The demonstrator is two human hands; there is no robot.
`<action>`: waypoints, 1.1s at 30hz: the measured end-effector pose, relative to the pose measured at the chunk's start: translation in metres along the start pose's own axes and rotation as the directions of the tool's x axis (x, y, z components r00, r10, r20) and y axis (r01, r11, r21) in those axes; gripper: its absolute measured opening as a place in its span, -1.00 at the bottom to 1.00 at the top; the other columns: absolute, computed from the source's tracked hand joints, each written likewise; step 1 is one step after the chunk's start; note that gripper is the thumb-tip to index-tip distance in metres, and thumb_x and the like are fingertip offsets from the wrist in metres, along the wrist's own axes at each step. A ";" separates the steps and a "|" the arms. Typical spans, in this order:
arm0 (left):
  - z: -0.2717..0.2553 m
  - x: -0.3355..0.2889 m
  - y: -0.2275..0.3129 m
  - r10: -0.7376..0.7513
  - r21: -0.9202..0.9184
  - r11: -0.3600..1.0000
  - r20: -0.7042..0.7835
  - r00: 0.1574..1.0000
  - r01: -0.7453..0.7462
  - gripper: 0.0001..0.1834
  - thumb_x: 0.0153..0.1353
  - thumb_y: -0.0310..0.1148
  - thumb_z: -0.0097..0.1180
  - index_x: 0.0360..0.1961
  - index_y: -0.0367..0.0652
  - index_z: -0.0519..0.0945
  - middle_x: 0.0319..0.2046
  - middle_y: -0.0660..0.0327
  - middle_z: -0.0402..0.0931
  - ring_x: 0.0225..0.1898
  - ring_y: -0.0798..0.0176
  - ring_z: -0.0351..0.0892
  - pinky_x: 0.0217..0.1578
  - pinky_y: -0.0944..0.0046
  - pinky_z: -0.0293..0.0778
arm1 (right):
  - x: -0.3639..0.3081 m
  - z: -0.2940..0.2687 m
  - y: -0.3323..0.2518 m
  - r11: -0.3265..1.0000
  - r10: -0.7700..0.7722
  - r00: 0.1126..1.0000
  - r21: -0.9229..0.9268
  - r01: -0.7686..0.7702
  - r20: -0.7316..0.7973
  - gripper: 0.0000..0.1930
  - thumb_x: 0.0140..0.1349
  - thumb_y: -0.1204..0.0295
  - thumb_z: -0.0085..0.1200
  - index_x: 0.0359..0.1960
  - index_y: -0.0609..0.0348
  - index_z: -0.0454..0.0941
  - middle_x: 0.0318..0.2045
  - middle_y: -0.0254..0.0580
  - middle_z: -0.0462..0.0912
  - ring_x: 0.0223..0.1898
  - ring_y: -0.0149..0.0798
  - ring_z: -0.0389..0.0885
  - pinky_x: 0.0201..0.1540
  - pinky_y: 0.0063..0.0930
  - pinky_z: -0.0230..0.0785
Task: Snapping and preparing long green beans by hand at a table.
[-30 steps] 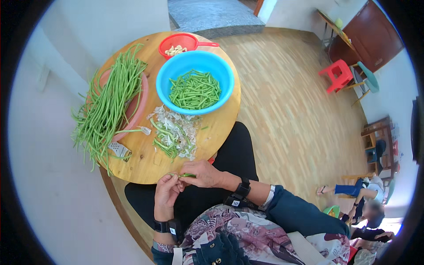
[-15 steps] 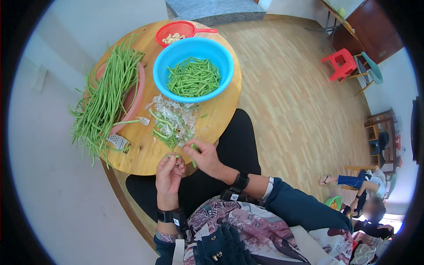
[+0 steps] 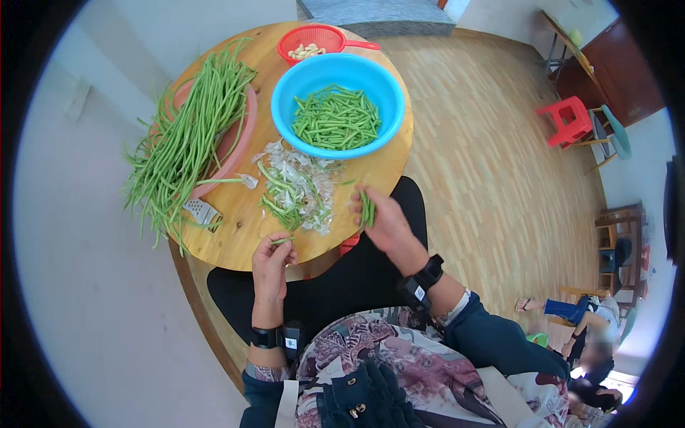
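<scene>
My left hand [image 3: 271, 265] pinches a short green bean piece [image 3: 282, 241] at the table's near edge. My right hand [image 3: 385, 220], farther right, is closed around several cut green bean pieces [image 3: 367, 209]. Ahead of it stands a blue basin [image 3: 283, 127] with a heap of cut green beans [image 3: 337, 118] inside. Between my hands and the basin lies a pile of garlic skins and bean trimmings [image 3: 300, 187]. Long uncut green beans [image 3: 187, 135] spill over a pink basin [image 3: 250, 132] on the left.
A red strainer [image 3: 312, 34] holding peeled garlic cloves [image 3: 307, 51] sits behind the blue basin. A metal grater [image 3: 203, 212] lies at the left of the round wooden table [image 3: 239, 246]. Across the room are a red stool [image 3: 566, 121] and a seated person [image 3: 596, 317].
My right hand has moved away from the left one, to the right and forward, with the bean pieces in its grasp. The left hand stays near the table edge. The whole view has shifted slightly.
</scene>
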State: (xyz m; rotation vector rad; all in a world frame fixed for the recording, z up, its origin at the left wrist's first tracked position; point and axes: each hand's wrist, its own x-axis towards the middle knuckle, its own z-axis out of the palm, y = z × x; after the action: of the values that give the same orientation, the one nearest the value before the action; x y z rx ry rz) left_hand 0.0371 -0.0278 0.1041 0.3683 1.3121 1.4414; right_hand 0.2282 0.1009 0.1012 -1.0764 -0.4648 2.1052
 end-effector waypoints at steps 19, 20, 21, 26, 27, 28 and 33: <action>-0.020 -0.001 -0.007 -0.010 0.167 0.986 -0.062 0.998 0.020 -0.71 0.14 -0.45 -0.04 -0.09 -0.29 0.41 -0.35 0.15 0.53 -0.36 0.37 0.49 -0.40 0.44 0.39 | 0.095 0.033 -0.099 -0.079 -0.089 0.765 -0.770 0.633 0.638 -0.74 0.10 0.45 -0.11 -0.20 0.28 0.50 -0.36 -0.11 0.61 -0.28 -0.26 0.56 -0.20 -0.43 0.35; -0.019 -0.002 -0.007 -0.017 0.155 0.988 -0.064 0.998 0.027 -0.72 0.15 -0.45 -0.04 -0.10 -0.29 0.41 -0.36 0.16 0.52 -0.37 0.37 0.50 -0.41 0.44 0.39 | 0.099 0.036 -0.097 -0.208 -0.035 0.724 -0.714 0.669 0.689 -0.73 0.07 0.50 -0.13 -0.19 0.23 0.50 -0.35 -0.13 0.60 -0.29 -0.20 0.55 -0.21 -0.40 0.35; -0.018 -0.004 -0.007 -0.026 0.143 0.989 -0.069 0.997 0.035 -0.73 0.15 -0.45 -0.04 -0.11 -0.29 0.42 -0.37 0.17 0.52 -0.37 0.38 0.50 -0.41 0.44 0.39 | 0.102 0.038 -0.093 -0.329 0.029 0.683 -0.638 0.696 0.730 -0.71 0.04 0.55 -0.16 -0.18 0.18 0.50 -0.34 -0.15 0.60 -0.30 -0.13 0.54 -0.21 -0.36 0.35; -0.012 -0.004 -0.006 -0.001 0.110 0.994 -0.044 0.999 0.005 -0.73 0.15 -0.44 -0.04 -0.12 -0.30 0.42 -0.38 0.17 0.52 -0.38 0.37 0.50 -0.41 0.45 0.39 | 0.128 0.041 -0.088 -0.444 0.008 0.716 -0.639 0.629 0.699 -0.64 -0.06 0.62 -0.18 -0.21 0.10 0.53 -0.34 -0.13 0.59 -0.29 -0.02 0.51 -0.21 -0.28 0.34; -0.013 -0.005 -0.007 0.004 0.099 0.995 -0.036 0.999 -0.001 -0.74 0.15 -0.44 -0.03 -0.13 -0.30 0.42 -0.38 0.17 0.52 -0.38 0.37 0.50 -0.42 0.45 0.39 | 0.130 0.044 -0.087 -0.501 -0.054 0.701 -0.626 0.597 0.711 -0.63 -0.09 0.63 -0.18 -0.23 0.08 0.55 -0.36 -0.10 0.59 -0.30 -0.01 0.52 -0.21 -0.27 0.35; -0.014 -0.006 -0.007 0.005 0.098 0.995 -0.042 0.999 -0.001 -0.74 0.15 -0.44 -0.03 -0.13 -0.30 0.42 -0.38 0.17 0.52 -0.38 0.37 0.50 -0.42 0.45 0.39 | 0.132 0.047 -0.089 -0.499 -0.049 0.699 -0.623 0.602 0.714 -0.63 -0.09 0.63 -0.18 -0.23 0.08 0.55 -0.36 -0.10 0.59 -0.30 -0.01 0.52 -0.21 -0.27 0.35; -0.018 -0.006 -0.013 -0.025 0.077 0.997 -0.066 0.997 0.030 -0.74 0.15 -0.43 -0.03 -0.14 -0.30 0.43 -0.38 0.17 0.52 -0.38 0.36 0.51 -0.42 0.44 0.40 | 0.170 0.049 -0.111 -0.377 -0.047 0.683 -0.646 0.664 0.729 -0.54 -0.13 0.67 -0.22 -0.16 0.04 0.52 -0.30 -0.12 0.59 -0.21 0.00 0.50 -0.10 -0.29 0.32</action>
State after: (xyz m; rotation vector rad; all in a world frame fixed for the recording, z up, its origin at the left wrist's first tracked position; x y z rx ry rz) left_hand 0.0309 -0.0451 0.0899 0.3554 1.4241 1.3919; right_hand 0.1693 0.3014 0.1017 -0.7601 -2.7170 0.7353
